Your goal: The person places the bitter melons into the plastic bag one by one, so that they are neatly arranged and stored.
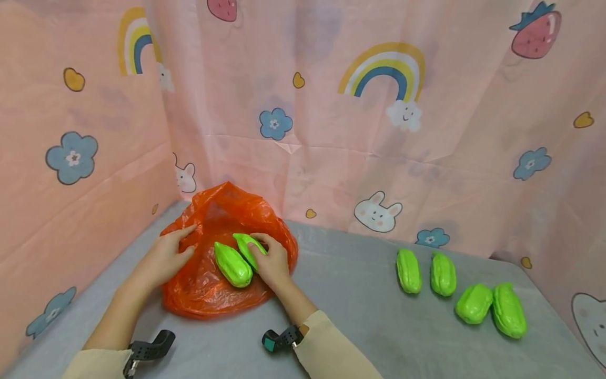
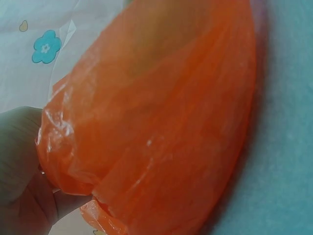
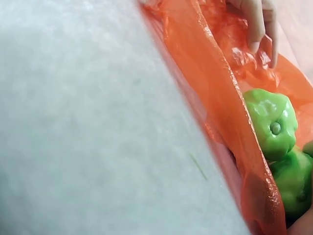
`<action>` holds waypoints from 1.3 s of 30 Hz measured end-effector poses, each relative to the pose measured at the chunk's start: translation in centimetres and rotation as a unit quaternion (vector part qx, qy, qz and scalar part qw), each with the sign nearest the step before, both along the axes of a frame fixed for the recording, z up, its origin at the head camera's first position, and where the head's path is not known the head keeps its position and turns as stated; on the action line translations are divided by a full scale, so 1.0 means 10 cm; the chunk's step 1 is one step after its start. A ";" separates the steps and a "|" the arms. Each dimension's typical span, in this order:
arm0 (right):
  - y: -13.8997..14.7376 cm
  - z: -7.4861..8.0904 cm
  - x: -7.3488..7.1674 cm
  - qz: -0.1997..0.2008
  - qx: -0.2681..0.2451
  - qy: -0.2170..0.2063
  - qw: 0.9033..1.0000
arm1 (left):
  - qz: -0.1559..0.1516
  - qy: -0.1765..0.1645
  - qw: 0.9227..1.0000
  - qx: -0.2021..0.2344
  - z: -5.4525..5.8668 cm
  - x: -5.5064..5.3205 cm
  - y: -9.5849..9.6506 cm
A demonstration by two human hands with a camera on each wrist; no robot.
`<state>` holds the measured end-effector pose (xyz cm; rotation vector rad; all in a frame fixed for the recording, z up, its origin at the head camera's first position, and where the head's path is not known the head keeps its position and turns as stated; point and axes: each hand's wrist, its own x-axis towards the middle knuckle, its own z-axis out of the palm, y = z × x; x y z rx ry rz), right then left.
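Observation:
An orange-red plastic bag lies with its mouth spread wide on the grey table. In it rests a glossy green ridged toy vegetable, long with one pointed end. My right hand grips a second green toy vegetable beside the first, inside the bag mouth. In the right wrist view, the stubby end of a green vegetable shows past the bag's rim. My left hand is at the bag's left rim, thumb and forefinger spread apart against the film; the orange film fills most of the left wrist view.
At the right of the grey table lie several more green toy vegetables, two of them side by side near the right edge. A pink printed cloth hangs behind the table and along its left side.

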<state>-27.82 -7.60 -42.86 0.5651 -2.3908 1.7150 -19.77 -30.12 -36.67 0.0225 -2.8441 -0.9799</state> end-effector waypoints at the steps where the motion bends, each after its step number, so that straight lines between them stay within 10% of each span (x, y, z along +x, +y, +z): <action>1: 0.00 0.01 0.01 -0.001 0.000 -0.002 1.000 | -0.001 0.000 1.000 0.000 0.00 0.00 0.01; 27: -0.19 0.06 0.21 -0.004 0.024 -0.045 0.999 | -0.004 0.007 1.000 -0.014 0.01 -0.02 0.00; 39: -0.10 0.11 0.20 -0.016 0.077 0.077 0.994 | -0.002 0.007 1.000 -0.007 -0.01 0.01 0.02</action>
